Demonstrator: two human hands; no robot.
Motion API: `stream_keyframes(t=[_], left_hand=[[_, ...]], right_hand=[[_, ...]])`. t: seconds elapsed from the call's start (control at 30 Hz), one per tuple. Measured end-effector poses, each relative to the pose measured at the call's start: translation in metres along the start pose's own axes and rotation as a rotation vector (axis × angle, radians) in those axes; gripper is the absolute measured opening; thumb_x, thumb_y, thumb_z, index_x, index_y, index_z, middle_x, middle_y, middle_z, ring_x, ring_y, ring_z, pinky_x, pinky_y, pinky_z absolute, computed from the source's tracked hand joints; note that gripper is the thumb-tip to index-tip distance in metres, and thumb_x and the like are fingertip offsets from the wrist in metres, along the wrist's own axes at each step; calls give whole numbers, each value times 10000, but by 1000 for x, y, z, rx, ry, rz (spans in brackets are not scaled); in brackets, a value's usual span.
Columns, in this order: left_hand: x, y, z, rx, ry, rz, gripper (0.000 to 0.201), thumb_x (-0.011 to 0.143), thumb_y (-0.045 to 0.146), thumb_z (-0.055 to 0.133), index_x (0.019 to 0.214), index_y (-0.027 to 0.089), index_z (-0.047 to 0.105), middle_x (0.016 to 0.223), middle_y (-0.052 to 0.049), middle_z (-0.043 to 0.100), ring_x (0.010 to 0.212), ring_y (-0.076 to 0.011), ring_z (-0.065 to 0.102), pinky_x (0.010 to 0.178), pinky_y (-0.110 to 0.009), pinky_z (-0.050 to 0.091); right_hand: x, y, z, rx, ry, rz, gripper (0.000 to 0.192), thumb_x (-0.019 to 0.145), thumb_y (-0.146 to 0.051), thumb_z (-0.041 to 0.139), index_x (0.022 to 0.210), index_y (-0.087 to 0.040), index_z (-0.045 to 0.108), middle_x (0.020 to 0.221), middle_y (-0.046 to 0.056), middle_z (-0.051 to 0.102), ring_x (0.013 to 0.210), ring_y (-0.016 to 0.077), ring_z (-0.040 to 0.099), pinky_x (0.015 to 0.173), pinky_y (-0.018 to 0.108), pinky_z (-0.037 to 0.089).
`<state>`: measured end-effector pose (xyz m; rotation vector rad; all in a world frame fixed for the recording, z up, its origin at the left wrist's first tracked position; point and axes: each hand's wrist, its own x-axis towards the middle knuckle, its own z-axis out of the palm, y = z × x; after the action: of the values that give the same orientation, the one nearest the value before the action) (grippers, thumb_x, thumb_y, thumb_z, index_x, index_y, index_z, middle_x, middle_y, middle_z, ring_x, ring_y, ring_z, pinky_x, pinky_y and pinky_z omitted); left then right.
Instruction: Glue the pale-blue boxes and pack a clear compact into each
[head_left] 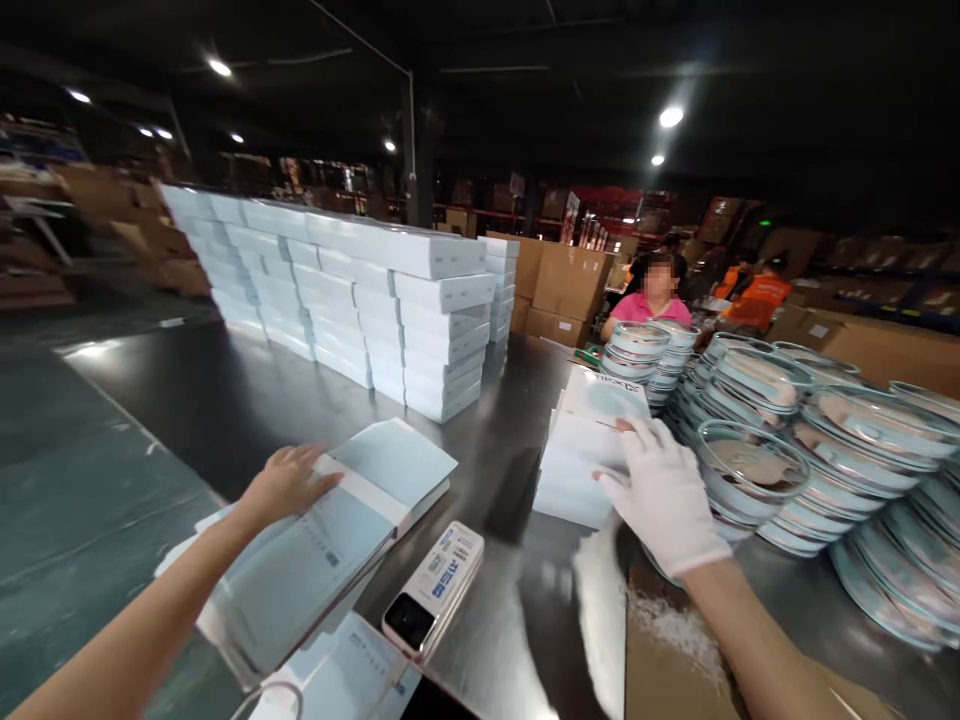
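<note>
From where I stand, the bare left hand [291,482] lies on a pile of pale blue flat cartons [300,560] at the near left edge of the dark, shiny desk [165,385]; its fingers reach across the pile, loosely bent and not closed; behind it rises a long wall of white boxes [322,300]; a handheld device [439,585] lies on the desk just right of the cartons; next comes a short stack of white boxes [574,470], touched on its right side by the right hand [664,490], in a white glove with some fingertips bare, its fingers spread open; beyond sits a person in pink [649,308]; stacked glass dishes [877,480] crowd the right.
</note>
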<state>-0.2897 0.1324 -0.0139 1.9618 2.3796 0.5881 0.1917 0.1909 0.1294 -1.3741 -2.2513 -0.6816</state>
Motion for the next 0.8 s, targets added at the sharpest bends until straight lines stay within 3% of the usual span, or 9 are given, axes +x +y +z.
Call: stream_keyframes(t=[0.07,0.13,0.17,0.23,0.33,0.47,0.67,0.8], left_hand=[[6,-2,3,-18,-100,106,304,983,295,665,1271,202,639,1387,-97,620,1225,-299,623,1035,-538,517],[14,1,6,-41,-203,213,271,994,303,650,1246,202,655,1358,-91,641,1185,-289,646,1004,-510,544],[19,3,7,-51,-253,259,262,995,310,649,1230,194,661,1326,-88,657,1152,-281,661,981,-499,558],[31,7,10,-61,-335,321,258,993,318,653,1211,182,661,1274,-89,676,1098,-265,680,941,-484,575],[48,8,10,-74,-423,373,283,986,321,663,1232,181,647,1270,-94,671,1071,-256,686,911,-473,587],[67,1,6,-118,-505,422,255,1003,321,637,1229,205,653,1287,-92,668,1053,-243,688,905,-449,593],[65,-16,4,-241,-510,433,247,1002,319,639,1217,199,658,1267,-89,677,1042,-240,693,900,-447,595],[48,-22,11,-343,-440,371,236,1003,320,636,1203,198,664,1260,-86,680,1047,-241,691,905,-448,592]], right_hand=[[-21,-12,-8,112,141,-28,448,903,-277,604,1304,-77,587,1337,229,655,1238,421,588,944,589,518],[-38,-30,-14,364,169,-48,359,931,-309,536,1241,-150,627,1199,167,730,1086,345,686,897,503,558],[-43,-42,-15,515,111,-37,328,931,-330,524,1199,-188,649,1133,130,757,1010,313,717,868,468,573],[-46,-66,-13,784,-129,37,315,908,-350,517,1148,-226,680,1073,87,782,958,284,740,877,445,575],[-35,-104,1,1003,-409,111,318,867,-311,497,1083,-215,710,1032,72,798,932,258,753,865,400,581],[-8,-155,36,1038,-507,63,230,910,-206,500,963,-208,724,924,45,805,860,192,757,764,292,569],[42,-258,102,876,-597,-27,183,998,-303,608,1077,-163,697,1130,61,736,1073,211,692,979,456,540],[64,-309,131,722,-653,-44,220,980,-357,634,1062,-161,690,1138,67,714,1065,223,682,963,470,548]])
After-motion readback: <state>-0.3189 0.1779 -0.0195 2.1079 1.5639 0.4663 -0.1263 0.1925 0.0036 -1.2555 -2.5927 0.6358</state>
